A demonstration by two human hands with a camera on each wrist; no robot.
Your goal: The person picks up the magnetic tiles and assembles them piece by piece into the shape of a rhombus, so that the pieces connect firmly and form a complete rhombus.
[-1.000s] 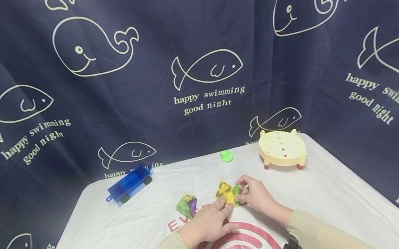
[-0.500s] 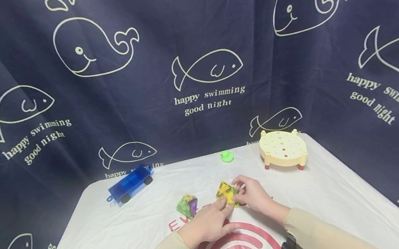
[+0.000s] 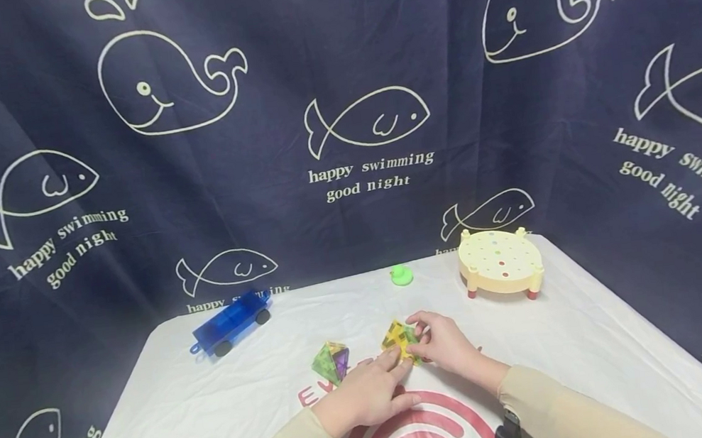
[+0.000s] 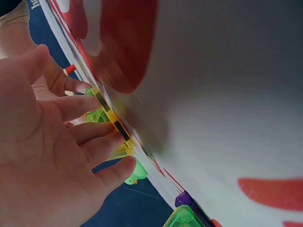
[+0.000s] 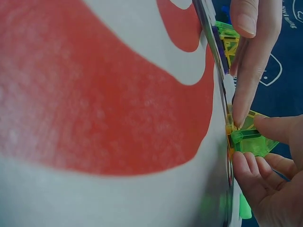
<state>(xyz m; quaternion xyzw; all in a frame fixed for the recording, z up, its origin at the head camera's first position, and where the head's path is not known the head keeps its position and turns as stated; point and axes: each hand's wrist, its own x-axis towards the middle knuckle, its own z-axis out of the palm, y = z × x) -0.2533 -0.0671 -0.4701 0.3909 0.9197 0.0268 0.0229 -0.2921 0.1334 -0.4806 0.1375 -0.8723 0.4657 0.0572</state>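
Note:
My left hand (image 3: pixel 369 392) reaches flat across the table with straight fingers, their tips resting on a yellow magnetic tile (image 4: pixel 102 102). A second yellow piece (image 3: pixel 394 333) rises along that tile's far edge. From the right, my right hand (image 3: pixel 446 341) pinches a green translucent magnetic tile (image 5: pixel 255 144) between thumb and fingers. This green tile stands at the yellow tile's right edge, leaning inward over it. Left of these sits a small pyramid (image 3: pixel 330 362) with green, yellow and purple faces, close beyond my left hand.
At the back left stands a blue toy wagon (image 3: pixel 232 324) with black wheels. A green toy duck (image 3: pixel 401 275) is at the back middle. A cream pegboard stand (image 3: pixel 499 260) with red-tipped feet is at the back right. A dark printed curtain (image 3: pixel 358 47) hangs behind the white tabletop (image 3: pixel 217 411).
My right hand has tipped the green tile leftward from the yellow tile's right edge, so it now leans inward. My left hand keeps its place on the yellow tile.

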